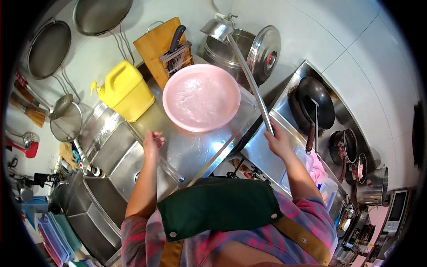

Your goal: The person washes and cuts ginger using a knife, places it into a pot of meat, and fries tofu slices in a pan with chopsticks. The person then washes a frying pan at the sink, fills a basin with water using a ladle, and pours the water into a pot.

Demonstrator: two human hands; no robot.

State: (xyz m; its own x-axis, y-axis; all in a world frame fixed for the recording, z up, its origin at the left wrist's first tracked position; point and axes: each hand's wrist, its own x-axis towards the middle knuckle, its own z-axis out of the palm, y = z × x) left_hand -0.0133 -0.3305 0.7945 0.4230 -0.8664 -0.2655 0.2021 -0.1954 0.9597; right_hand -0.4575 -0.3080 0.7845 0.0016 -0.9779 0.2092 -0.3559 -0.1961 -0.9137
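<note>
In my right hand (278,141) is the end of a long metal handle, and I grip it firmly. It belongs to a large ladle (218,30), whose cup is raised at the rim of a tall steel stockpot (235,44). My left hand (153,140) hovers above the front of the steel counter (187,151), fingers loosely bent and apart, holding nothing. Between and beyond my hands stands a pink basin (202,98) with clear, rippling water in it. The pot's lid (265,53) leans against its right side.
A yellow jug (126,91) stands left of the basin, with a knife rack (175,58) and wooden board (158,38) behind. Steel sinks (115,155) lie at left. Woks (316,102) occupy the stove at right. Strainers (49,49) hang on the left wall.
</note>
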